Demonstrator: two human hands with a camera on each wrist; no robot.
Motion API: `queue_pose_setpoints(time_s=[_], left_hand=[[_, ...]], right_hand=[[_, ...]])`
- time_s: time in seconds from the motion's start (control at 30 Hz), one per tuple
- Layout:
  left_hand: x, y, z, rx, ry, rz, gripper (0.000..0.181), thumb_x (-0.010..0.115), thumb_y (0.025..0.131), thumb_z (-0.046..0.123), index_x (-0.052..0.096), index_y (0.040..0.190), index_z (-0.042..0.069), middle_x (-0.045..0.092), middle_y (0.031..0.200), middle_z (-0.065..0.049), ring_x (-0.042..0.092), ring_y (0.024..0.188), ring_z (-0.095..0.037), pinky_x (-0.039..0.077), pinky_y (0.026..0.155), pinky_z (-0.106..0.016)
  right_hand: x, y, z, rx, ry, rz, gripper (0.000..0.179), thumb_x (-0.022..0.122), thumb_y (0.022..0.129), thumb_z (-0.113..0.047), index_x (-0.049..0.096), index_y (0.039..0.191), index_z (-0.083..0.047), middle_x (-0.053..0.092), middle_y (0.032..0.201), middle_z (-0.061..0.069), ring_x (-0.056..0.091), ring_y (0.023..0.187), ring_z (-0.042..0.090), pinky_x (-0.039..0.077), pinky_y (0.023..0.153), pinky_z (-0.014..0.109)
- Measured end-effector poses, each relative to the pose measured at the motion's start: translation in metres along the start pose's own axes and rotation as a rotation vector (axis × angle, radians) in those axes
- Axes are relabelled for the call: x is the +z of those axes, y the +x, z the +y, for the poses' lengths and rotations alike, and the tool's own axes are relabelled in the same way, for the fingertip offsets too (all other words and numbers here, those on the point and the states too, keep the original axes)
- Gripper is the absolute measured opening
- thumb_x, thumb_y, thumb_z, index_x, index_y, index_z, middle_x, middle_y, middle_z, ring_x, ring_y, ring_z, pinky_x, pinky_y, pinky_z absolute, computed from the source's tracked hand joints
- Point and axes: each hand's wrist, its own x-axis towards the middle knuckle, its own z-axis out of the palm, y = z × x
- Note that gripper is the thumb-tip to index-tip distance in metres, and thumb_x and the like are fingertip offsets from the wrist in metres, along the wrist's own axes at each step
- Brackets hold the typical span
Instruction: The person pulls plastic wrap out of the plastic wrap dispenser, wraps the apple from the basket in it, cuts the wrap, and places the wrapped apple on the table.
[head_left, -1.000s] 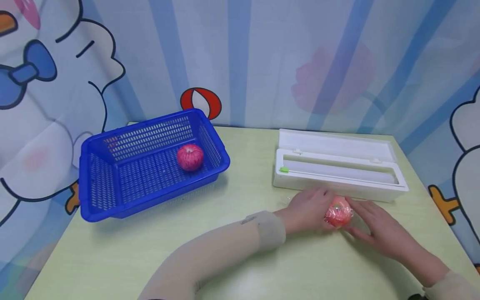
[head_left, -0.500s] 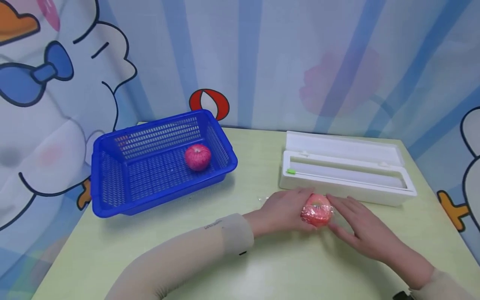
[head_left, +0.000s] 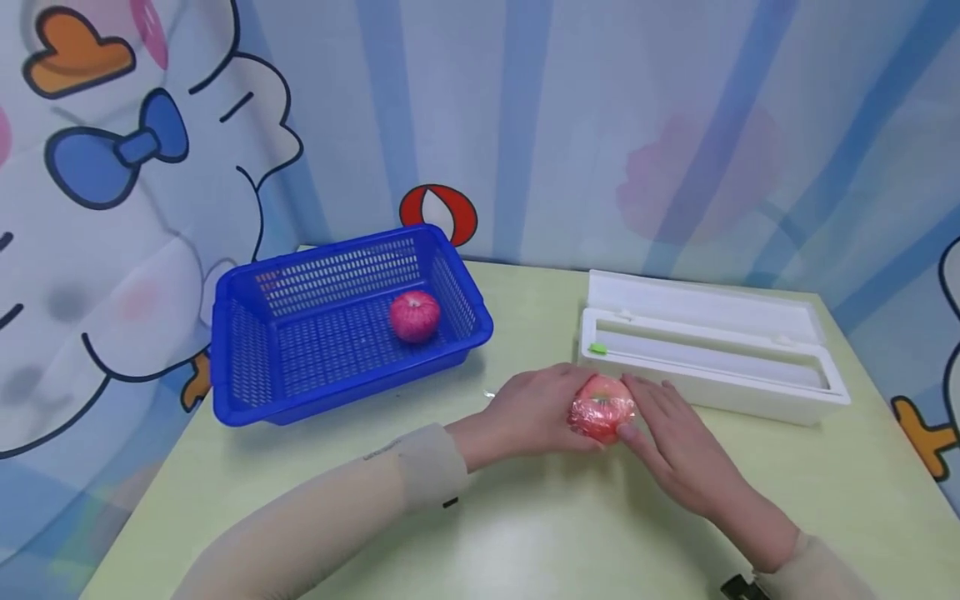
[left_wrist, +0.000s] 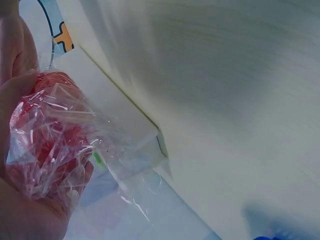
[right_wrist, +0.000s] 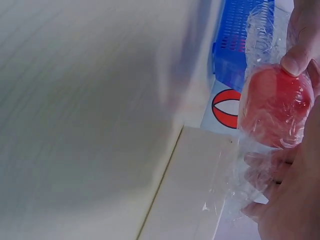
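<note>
My left hand point(head_left: 536, 412) grips a red apple point(head_left: 602, 408) wrapped in clear plastic film, in front of the white box. In the left wrist view loose film point(left_wrist: 70, 145) crumples over the apple and trails past the fingers. My right hand point(head_left: 678, 454) lies against the apple's right side, its fingers straight and its thumb touching the near side. The right wrist view shows the apple point(right_wrist: 275, 107) tightly covered at its middle, with film bunched at both ends. A white wrap dispenser box point(head_left: 712, 362) stands behind with its lid up, a roll inside and a green slider on its edge.
A blue plastic basket point(head_left: 348, 325) stands at the back left of the pale table point(head_left: 525, 533). In it sits another red apple point(head_left: 415, 317). A printed curtain point(head_left: 570, 125) hangs behind the table.
Both hands have moved left along the table with the wrapped apple, from the dispenser's middle towards its left end. The head view has turned left. Basket and box stay put.
</note>
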Motion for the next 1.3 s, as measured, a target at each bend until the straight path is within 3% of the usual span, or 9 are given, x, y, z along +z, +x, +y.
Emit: queue_pose_setpoints(time_s=[0.07, 0.3, 0.43, 0.67, 0.87, 0.97, 1.1, 1.2, 1.3], left_hand=[[-0.003, -0.002, -0.002, 0.004, 0.007, 0.009, 0.079, 0.088, 0.086, 0.050, 0.054, 0.150, 0.018, 0.066, 0.135, 0.002, 0.064, 0.116, -0.011, 0.057, 0.094, -0.030], [-0.013, -0.007, -0.005, 0.027, 0.009, 0.051, 0.078, 0.088, 0.086, 0.050, 0.056, 0.149, 0.017, 0.068, 0.136, -0.001, 0.066, 0.117, -0.013, 0.058, 0.094, -0.030], [-0.017, -0.009, -0.007, 0.041, 0.016, 0.074, 0.081, 0.089, 0.086, 0.050, 0.055, 0.151, 0.016, 0.067, 0.139, -0.001, 0.066, 0.119, -0.014, 0.058, 0.096, -0.031], [-0.020, -0.008, -0.010, 0.040, 0.007, 0.078, 0.081, 0.089, 0.085, 0.049, 0.055, 0.151, 0.016, 0.067, 0.141, -0.001, 0.066, 0.123, -0.014, 0.058, 0.098, -0.031], [-0.024, -0.009, -0.013, 0.037, 0.026, 0.065, 0.084, 0.089, 0.086, 0.048, 0.052, 0.154, 0.016, 0.064, 0.146, -0.002, 0.064, 0.129, -0.016, 0.057, 0.103, -0.036], [-0.027, -0.009, -0.014, 0.024, 0.033, 0.051, 0.088, 0.088, 0.087, 0.049, 0.048, 0.158, 0.016, 0.060, 0.153, -0.002, 0.061, 0.136, -0.018, 0.054, 0.108, -0.040], [-0.030, -0.009, -0.018, 0.032, 0.037, 0.050, 0.091, 0.088, 0.088, 0.049, 0.045, 0.161, 0.016, 0.057, 0.156, -0.003, 0.059, 0.139, -0.019, 0.053, 0.110, -0.040], [-0.030, -0.009, -0.020, 0.057, 0.038, 0.062, 0.091, 0.088, 0.088, 0.048, 0.045, 0.161, 0.015, 0.058, 0.156, -0.004, 0.060, 0.138, -0.019, 0.054, 0.109, -0.040], [-0.030, -0.007, -0.021, 0.081, 0.036, 0.073, 0.090, 0.088, 0.088, 0.047, 0.046, 0.160, 0.015, 0.059, 0.155, -0.004, 0.061, 0.136, -0.019, 0.055, 0.107, -0.039]], right_hand=[[0.004, 0.002, -0.003, 0.023, 0.053, 0.016, 0.063, 0.056, 0.111, -0.027, 0.038, 0.161, 0.005, 0.047, 0.161, 0.024, 0.039, 0.151, 0.047, 0.009, 0.133, 0.034], [0.017, 0.008, -0.019, 0.111, 0.333, 0.085, 0.058, 0.045, 0.113, -0.017, 0.030, 0.166, 0.001, 0.039, 0.165, 0.025, 0.034, 0.152, 0.049, 0.030, 0.117, 0.075], [0.022, 0.013, -0.028, 0.165, 0.471, 0.107, 0.057, 0.035, 0.116, -0.018, 0.024, 0.168, 0.002, 0.032, 0.170, 0.025, 0.030, 0.156, 0.049, 0.028, 0.119, 0.075], [0.026, 0.019, -0.037, 0.280, 0.582, 0.106, 0.058, 0.023, 0.118, -0.029, 0.016, 0.170, -0.004, 0.022, 0.175, 0.023, 0.019, 0.160, 0.048, 0.023, 0.120, 0.077], [0.014, 0.017, -0.032, 0.326, 0.762, 0.098, 0.066, 0.008, 0.117, -0.044, 0.011, 0.171, -0.005, 0.022, 0.176, 0.018, 0.012, 0.163, 0.040, 0.006, 0.127, 0.069], [0.008, 0.012, -0.028, 0.274, 0.938, 0.117, 0.071, 0.006, 0.116, -0.049, 0.010, 0.171, -0.004, 0.033, 0.174, -0.001, 0.022, 0.163, 0.017, 0.010, 0.133, 0.042], [0.005, 0.009, -0.028, 0.201, 1.119, 0.115, 0.077, 0.005, 0.115, -0.053, 0.008, 0.170, 0.001, 0.041, 0.168, -0.016, 0.036, 0.150, -0.007, 0.024, 0.119, 0.011], [0.007, 0.010, -0.032, 0.204, 1.199, 0.097, 0.081, 0.005, 0.114, -0.056, 0.004, 0.169, 0.003, 0.024, 0.177, 0.002, 0.032, 0.153, -0.004, 0.025, 0.121, 0.012], [0.009, 0.012, -0.040, 0.261, 1.250, 0.100, 0.084, 0.006, 0.112, -0.061, 0.001, 0.169, 0.001, 0.006, 0.179, 0.016, 0.016, 0.163, 0.012, 0.023, 0.124, 0.015]])
